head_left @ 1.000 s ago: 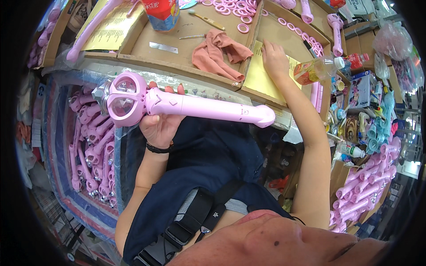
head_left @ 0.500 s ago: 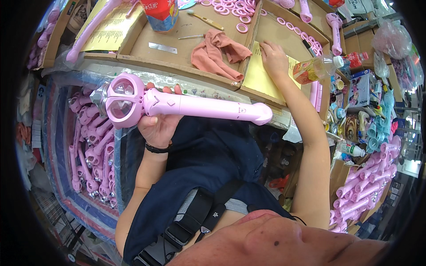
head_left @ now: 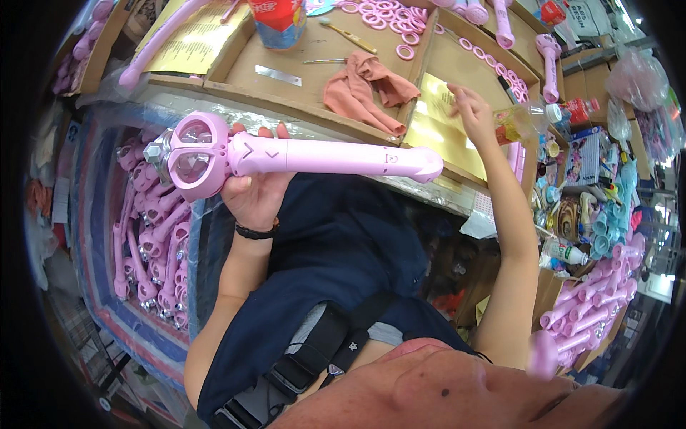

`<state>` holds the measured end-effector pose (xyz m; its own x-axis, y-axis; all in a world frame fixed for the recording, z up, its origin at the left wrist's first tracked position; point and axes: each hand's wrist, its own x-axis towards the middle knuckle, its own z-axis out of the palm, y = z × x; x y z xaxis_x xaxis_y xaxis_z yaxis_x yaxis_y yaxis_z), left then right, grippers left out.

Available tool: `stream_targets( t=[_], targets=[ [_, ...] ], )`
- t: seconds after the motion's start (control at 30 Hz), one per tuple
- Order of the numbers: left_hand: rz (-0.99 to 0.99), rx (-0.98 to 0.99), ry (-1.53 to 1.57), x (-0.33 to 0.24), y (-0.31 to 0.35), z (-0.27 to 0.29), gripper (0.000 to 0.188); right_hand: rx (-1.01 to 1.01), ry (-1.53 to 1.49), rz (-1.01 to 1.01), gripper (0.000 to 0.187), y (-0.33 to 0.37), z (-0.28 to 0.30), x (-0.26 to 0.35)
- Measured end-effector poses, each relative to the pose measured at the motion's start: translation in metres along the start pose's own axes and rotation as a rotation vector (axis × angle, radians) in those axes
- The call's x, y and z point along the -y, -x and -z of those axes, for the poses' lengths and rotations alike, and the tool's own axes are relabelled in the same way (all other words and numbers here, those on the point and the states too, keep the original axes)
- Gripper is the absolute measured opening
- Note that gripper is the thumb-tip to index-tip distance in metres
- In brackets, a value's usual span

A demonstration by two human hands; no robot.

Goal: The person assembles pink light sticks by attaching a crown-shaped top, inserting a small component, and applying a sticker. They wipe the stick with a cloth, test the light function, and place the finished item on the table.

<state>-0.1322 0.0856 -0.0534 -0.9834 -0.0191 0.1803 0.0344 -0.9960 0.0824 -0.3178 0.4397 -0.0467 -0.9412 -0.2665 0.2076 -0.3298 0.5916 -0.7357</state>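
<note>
A pink toy wand [head_left: 321, 156] lies level across my view, with a clear-windowed round head and a silver faceted tip at its left end. My left hand [head_left: 259, 193] is closed around the neck of the wand just below that head, palm up. Over a yellow sheet [head_left: 436, 132] in the right-hand cardboard tray, my right hand [head_left: 473, 118] is raised. One finger of it points out while the others curl in toward the thumb; whatever they pinch is too small to make out.
An orange cloth [head_left: 361, 93], a metal strip [head_left: 279, 76] and a toothbrush [head_left: 349, 36] lie in the middle tray. Pink rings [head_left: 389, 16] are piled behind. A plastic bottle [head_left: 525, 121] stands close to my right wrist. More wands fill a lined bin [head_left: 136, 343] at left.
My right hand has lifted off the yellow sheet, its fingers curling from a flat pose. My left hand still holds the wand, which has risen slightly in view.
</note>
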Motion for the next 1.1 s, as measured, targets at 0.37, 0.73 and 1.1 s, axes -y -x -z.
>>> stream_targets(
  t=[0.37, 0.73, 1.1],
  targets=[
    [-0.092, 0.072, 0.019, 0.008, -0.009, -0.009, 0.075, -0.594, -0.213, 0.698, 0.017, 0.078, -0.015, 0.155],
    [-0.123, 0.235, -0.079, 0.013, -0.01, -0.02, 0.077, -0.249, -0.926, -0.154, 0.009, 0.099, -0.077, 0.193],
    [-0.133, 0.22, -0.063, 0.014, -0.009, -0.021, 0.077, -0.337, -0.829, -0.087, 0.009, 0.103, -0.088, 0.194]
  ],
)
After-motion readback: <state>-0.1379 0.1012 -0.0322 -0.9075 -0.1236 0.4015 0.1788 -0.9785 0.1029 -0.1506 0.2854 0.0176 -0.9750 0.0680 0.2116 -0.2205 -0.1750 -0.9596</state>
